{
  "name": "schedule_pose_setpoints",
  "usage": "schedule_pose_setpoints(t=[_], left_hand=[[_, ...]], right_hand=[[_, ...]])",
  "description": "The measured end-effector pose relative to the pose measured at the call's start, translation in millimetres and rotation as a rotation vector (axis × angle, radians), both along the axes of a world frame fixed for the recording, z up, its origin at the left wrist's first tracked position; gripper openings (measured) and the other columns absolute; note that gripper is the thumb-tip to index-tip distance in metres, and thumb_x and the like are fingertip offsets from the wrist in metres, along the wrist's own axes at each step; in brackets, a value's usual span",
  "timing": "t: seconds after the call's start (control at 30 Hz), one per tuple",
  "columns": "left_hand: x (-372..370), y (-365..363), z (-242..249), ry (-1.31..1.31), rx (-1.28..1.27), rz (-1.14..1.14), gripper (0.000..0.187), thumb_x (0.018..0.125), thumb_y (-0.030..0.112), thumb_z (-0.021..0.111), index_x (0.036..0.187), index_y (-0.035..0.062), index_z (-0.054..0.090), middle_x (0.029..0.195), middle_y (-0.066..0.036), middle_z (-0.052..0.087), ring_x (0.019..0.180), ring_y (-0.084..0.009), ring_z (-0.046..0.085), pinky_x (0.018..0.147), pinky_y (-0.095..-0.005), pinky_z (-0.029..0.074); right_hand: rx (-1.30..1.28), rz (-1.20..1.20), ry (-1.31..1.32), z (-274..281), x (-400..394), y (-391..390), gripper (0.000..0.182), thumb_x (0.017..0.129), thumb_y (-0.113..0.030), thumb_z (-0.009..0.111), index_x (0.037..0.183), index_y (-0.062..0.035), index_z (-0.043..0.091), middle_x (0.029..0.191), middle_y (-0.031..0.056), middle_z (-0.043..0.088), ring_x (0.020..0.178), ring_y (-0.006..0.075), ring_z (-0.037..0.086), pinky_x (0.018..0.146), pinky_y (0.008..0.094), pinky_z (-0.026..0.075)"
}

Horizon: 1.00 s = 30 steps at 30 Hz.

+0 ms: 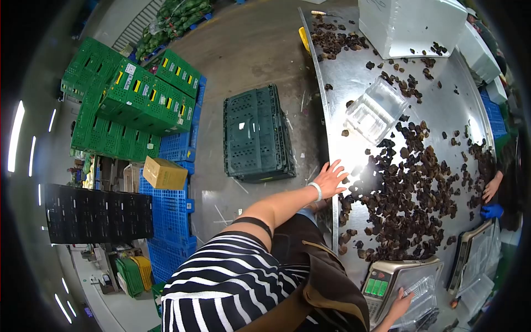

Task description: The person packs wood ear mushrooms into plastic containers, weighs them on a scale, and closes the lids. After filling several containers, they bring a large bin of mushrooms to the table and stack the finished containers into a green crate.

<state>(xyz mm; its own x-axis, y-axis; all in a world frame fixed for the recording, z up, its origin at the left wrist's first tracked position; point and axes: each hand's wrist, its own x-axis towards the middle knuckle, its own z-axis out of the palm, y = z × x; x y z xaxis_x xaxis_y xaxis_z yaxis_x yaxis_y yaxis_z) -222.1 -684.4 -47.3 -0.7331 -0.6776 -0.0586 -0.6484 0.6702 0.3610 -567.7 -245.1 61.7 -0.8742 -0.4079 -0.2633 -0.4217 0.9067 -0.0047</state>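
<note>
My left hand (330,180) is stretched out at the near edge of the metal table (354,72), fingers spread and nothing in them. Close to it lies a spread of dark brown, crinkled pieces that look like wood ear mushrooms (409,193). A clear plastic container (376,110) sits farther up the table. At the bottom right, my right hand (401,304) grips the edge of another clear plastic container (423,293) over a digital scale (381,274) with a green display. Part of that container is hidden by the hand and blurred by reflections.
White foam boxes (409,27) stand at the table's far end. Across the table are another person's bare hand (491,188) and blue-gloved hand (491,211), near a second scale (470,249). A dark green crate (257,133) is on the floor; green crates (144,97) are stacked on blue pallets.
</note>
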Motion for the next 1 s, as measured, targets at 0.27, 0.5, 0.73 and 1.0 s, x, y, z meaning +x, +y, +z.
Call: schedule_pose_setpoints(t=[0.27,0.5,0.73,1.0], left_hand=[[-5,-7,-3,-0.134,0.016,-0.039,0.059,0.089,0.042,0.062,0.139,0.0176,0.045,0.142,-0.012,0.041,0.141,-0.0393,0.022,0.110,-0.0646,0.025],[-9,-8,7,-0.197,-0.060,-0.022,0.047,0.080,0.042,0.069,0.118,0.0152,0.060,0.124,-0.011,0.055,0.125,-0.0366,0.044,0.096,-0.0534,0.035],[-86,-67,58,0.169,-0.263,-0.065,0.071,0.074,0.024,0.079,0.135,0.0100,0.047,0.138,-0.016,0.042,0.131,-0.0349,0.037,0.110,-0.0544,0.024],[-110,-202,39,-0.043,-0.426,-0.344,0.028,0.081,0.030,0.070,0.093,0.0080,0.057,0.092,-0.009,0.059,0.092,-0.0278,0.058,0.077,-0.0436,0.047]], right_hand=[[-0.467,0.516,0.074,22,17,-52,0.037,0.088,-0.004,0.062,0.123,0.0036,0.054,0.112,0.0222,0.061,0.107,0.0382,0.057,0.092,0.0456,0.045],[-0.505,0.795,-0.288,19,86,-129,0.036,0.081,-0.002,0.062,0.116,-0.0005,0.058,0.116,0.0176,0.061,0.108,0.0377,0.056,0.096,0.0454,0.045],[-0.485,0.636,-0.295,7,129,-138,0.033,0.083,-0.007,0.064,0.115,-0.0022,0.059,0.118,0.0130,0.059,0.108,0.0317,0.057,0.093,0.0418,0.048],[-0.522,0.582,-0.309,-23,136,-207,0.030,0.085,-0.009,0.063,0.115,-0.0027,0.059,0.120,0.0112,0.058,0.109,0.0304,0.056,0.093,0.0416,0.047]])
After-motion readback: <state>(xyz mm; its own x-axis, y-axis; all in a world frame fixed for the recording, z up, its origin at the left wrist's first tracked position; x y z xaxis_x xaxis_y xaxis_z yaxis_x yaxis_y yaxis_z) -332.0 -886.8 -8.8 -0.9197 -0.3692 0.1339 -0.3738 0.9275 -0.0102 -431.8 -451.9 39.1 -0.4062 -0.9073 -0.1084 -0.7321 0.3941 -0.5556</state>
